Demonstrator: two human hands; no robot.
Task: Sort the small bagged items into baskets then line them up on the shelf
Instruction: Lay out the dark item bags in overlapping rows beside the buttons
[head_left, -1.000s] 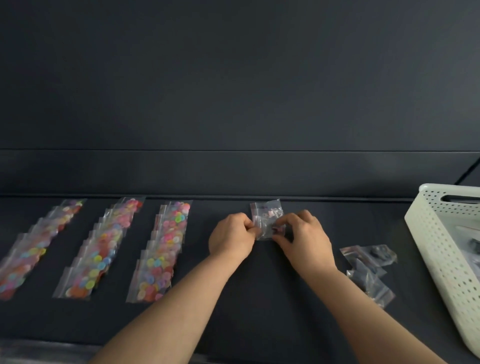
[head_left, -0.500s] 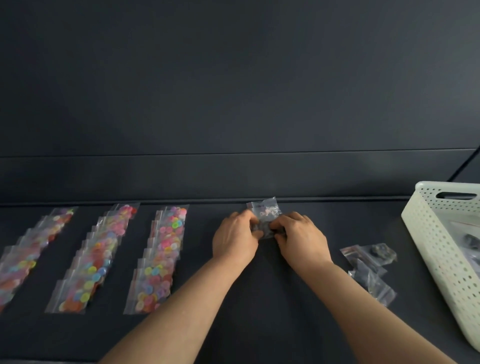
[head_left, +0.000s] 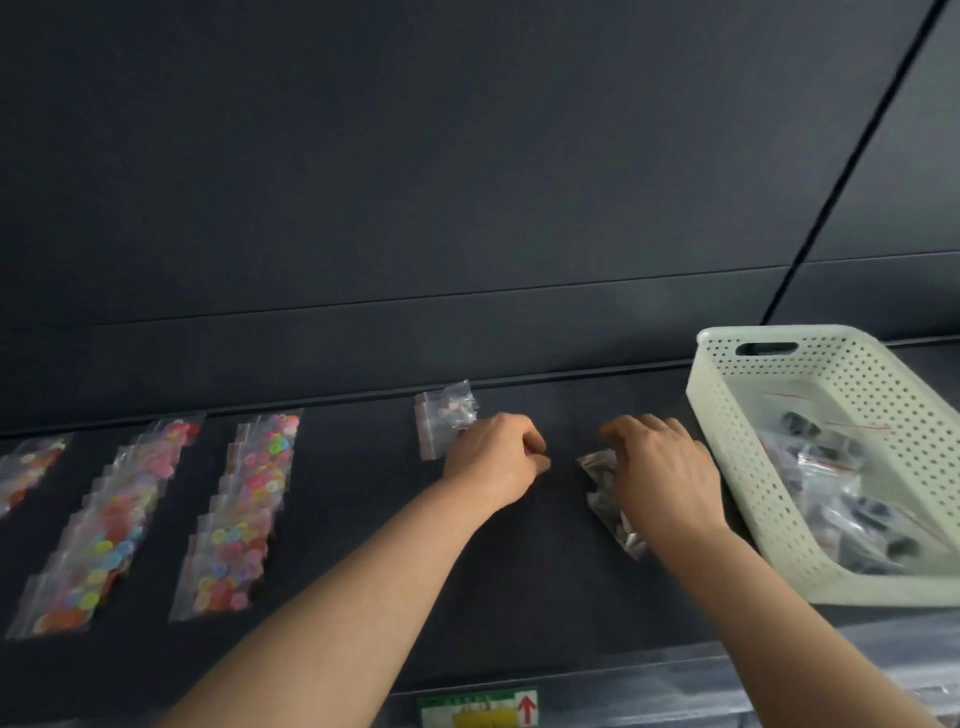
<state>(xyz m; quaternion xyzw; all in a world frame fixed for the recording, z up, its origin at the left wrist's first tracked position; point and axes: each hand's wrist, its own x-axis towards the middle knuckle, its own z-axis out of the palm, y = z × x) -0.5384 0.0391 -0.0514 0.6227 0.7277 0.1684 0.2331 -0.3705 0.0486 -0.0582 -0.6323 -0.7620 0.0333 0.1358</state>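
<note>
A small pile of clear bags (head_left: 445, 415) with pale bits lies near the back of the dark shelf (head_left: 519, 582). My left hand (head_left: 496, 460) sits at that pile's lower right corner, fingers curled, with nothing visible between them. My right hand (head_left: 662, 480) reaches over a loose heap of clear bags with dark contents (head_left: 605, 501) and curls its fingers onto the top one. A white perforated basket (head_left: 737, 467) stands just right of my right hand and holds several more bags (head_left: 841, 499).
Three rows of overlapped bags with coloured discs lie on the shelf's left part: a far-left row (head_left: 31, 465), a middle row (head_left: 104, 530), and a right row (head_left: 241, 514). The shelf's back wall rises behind them. A green label (head_left: 478, 709) marks the front edge.
Both hands were pinching a bag at the clear pile. My right hand has let go and moved right onto the loose heap, while my left hand stays by the pile. The view has shifted right.
</note>
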